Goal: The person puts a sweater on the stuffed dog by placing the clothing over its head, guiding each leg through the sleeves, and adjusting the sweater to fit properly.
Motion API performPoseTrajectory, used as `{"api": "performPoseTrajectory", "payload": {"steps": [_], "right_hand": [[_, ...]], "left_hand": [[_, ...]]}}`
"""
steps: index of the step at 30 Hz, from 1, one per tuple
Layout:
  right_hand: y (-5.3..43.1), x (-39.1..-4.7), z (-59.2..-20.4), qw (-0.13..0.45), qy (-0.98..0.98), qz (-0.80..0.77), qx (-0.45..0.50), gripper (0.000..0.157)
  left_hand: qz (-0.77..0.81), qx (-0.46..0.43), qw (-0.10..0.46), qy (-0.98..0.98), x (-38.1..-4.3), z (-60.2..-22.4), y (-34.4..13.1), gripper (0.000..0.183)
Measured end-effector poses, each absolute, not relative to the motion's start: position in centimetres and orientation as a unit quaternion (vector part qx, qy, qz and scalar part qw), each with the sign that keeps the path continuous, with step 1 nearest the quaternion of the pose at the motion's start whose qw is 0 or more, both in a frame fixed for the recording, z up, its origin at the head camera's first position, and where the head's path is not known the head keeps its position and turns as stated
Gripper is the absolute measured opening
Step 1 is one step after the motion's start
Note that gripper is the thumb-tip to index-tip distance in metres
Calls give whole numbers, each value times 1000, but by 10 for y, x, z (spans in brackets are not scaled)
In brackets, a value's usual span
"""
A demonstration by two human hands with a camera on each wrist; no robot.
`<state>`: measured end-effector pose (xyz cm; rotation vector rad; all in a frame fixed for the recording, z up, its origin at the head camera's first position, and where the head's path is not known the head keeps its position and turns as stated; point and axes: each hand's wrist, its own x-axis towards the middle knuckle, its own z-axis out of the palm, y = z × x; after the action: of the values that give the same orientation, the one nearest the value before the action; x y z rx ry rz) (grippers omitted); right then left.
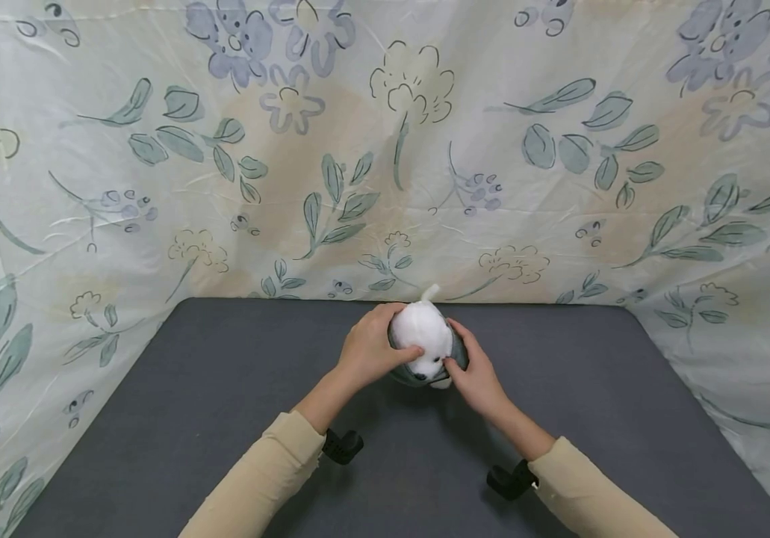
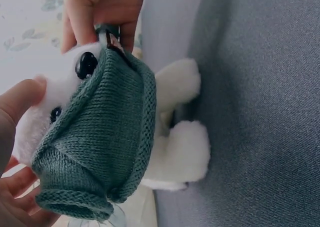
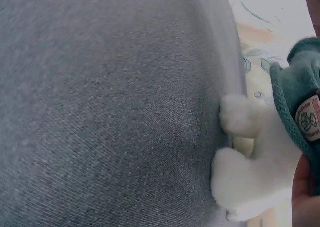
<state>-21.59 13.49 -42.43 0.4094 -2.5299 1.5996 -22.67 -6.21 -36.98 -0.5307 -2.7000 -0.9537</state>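
Note:
A white plush animal [image 1: 423, 329] with black eyes and a dark nose sits near the table's far edge. It wears a green knitted sweater [image 2: 110, 122], whose rolled collar runs close under its face; an unfilled sleeve end hangs at one side. My left hand [image 1: 373, 345] grips the toy from the left, thumb on the white head and fingers behind. On the other side, my right hand [image 1: 477, 377] holds the sweater at the edge beside the face, its thumb by the eye. The white feet [image 3: 232, 179] show below the hem, close to the tabletop.
A dark grey cloth-covered table [image 1: 223, 388] spreads under both arms. Behind it and along its sides hangs a floral curtain [image 1: 331, 187]. Black wrist mounts [image 1: 343, 447] stick out below the cuffs. A sewn label [image 3: 309, 118] is on the sweater.

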Motion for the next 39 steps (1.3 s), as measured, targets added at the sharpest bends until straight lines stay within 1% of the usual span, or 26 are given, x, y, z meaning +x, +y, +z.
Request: {"api": "performPoseTrajectory", "payload": {"steps": [5, 9, 13, 15, 17, 19, 22, 25, 28, 31, 34, 39], "right_hand": [[138, -223, -426, 6, -794, 597, 114, 58], [140, -228, -428, -35, -760, 641, 101, 60], [143, -230, -431, -60, -737, 666, 101, 61], [143, -231, -433, -63, -735, 668, 102, 60], [144, -232, -435, -53, -742, 660, 103, 58], [144, -231, -438, -29, -768, 631, 107, 57], [143, -230, -442, 31, -824, 553, 122, 56], [143, -228, -445, 84, -865, 475, 135, 52], [144, -227, -448, 105, -879, 442, 145, 46], [145, -227, -449, 118, -885, 424, 155, 43], [147, -227, -446, 128, -891, 401, 168, 48], [153, -223, -432, 132, -893, 369, 223, 65]], "left_hand": [[-329, -178, 116, -920, -228, -370, -62, 66], [-334, -179, 118, -918, -228, -370, -62, 65], [-342, -178, 115, -915, -228, -370, -62, 64], [-343, -179, 114, -915, -229, -370, -62, 64], [-345, -178, 113, -915, -229, -370, -62, 64], [-344, -177, 114, -915, -229, -370, -62, 64], [-343, -175, 115, -916, -229, -369, -62, 64], [-343, -173, 114, -916, -229, -368, -62, 64], [-343, -174, 112, -916, -228, -368, -62, 65], [-343, -175, 114, -916, -228, -368, -62, 65], [-344, -177, 114, -915, -228, -368, -62, 64], [-346, -179, 112, -914, -228, -368, -62, 65]]}}
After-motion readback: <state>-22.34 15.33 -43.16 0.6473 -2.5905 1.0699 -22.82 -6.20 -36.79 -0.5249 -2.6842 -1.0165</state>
